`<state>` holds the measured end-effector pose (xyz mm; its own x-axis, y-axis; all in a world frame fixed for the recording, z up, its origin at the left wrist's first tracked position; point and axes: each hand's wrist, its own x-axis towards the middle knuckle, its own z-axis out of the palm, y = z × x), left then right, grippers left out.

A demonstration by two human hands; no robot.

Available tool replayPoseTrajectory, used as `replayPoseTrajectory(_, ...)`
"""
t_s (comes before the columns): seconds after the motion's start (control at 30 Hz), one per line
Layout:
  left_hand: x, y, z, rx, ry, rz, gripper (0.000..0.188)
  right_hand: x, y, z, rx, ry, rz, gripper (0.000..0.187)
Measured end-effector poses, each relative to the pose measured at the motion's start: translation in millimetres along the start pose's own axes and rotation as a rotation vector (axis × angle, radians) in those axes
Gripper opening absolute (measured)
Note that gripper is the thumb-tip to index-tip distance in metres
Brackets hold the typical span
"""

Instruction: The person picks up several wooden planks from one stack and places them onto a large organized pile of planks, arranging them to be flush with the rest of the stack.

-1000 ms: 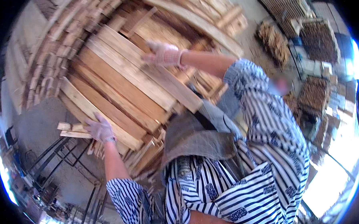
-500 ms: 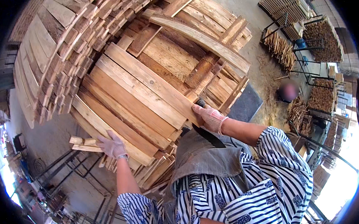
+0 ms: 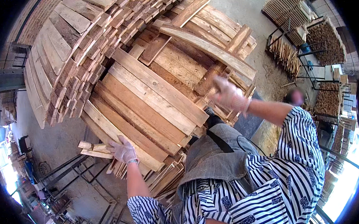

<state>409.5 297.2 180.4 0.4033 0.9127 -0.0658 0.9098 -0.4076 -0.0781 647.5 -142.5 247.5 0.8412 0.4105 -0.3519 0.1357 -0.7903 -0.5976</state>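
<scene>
My left hand, in a thin pale glove, rests with fingers spread on the outer plank of a row of planks. Beside its fingertips are short wood pieces at the row's lower left. My right hand, in a pinkish-white knit glove, is raised over the right side of the stack. It is smeared by motion, but its fingers look apart and nothing shows in them. Between the hands, planks lie side by side, the upper plank among them. Beyond them, a curved rough-edged board lies across the pile.
A tall stack of boards rises at the far left. Metal frames stand at the lower left. Racks of sticks line the right side, with a person near them. A dark flat panel lies beside the pile.
My right hand has let go of the upper plank's near end and moved up and right. The left hand stays on the outer plank. The whole view has shifted slightly.
</scene>
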Motion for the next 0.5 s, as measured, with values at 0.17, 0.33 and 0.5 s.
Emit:
replayPoseTrajectory(0.17, -0.6, 14.0, -9.3, -0.034, -0.01, 0.044, 0.077, 132.9, -0.5, -62.0, -0.519, 0.237, -0.006, 0.098)
replayPoseTrajectory(0.33, 2.6, 3.1, 3.2, -0.028, 0.008, 0.01, 0.078, 177.8, 4.3, -70.8, -0.518, -0.036, 0.177, 0.1)
replayPoseTrajectory(0.5, -2.8, -2.6, 6.3, -0.021, 0.038, 0.046, 0.078, 141.0, -29.0, -67.0, -0.365, -0.092, 0.061, 0.087)
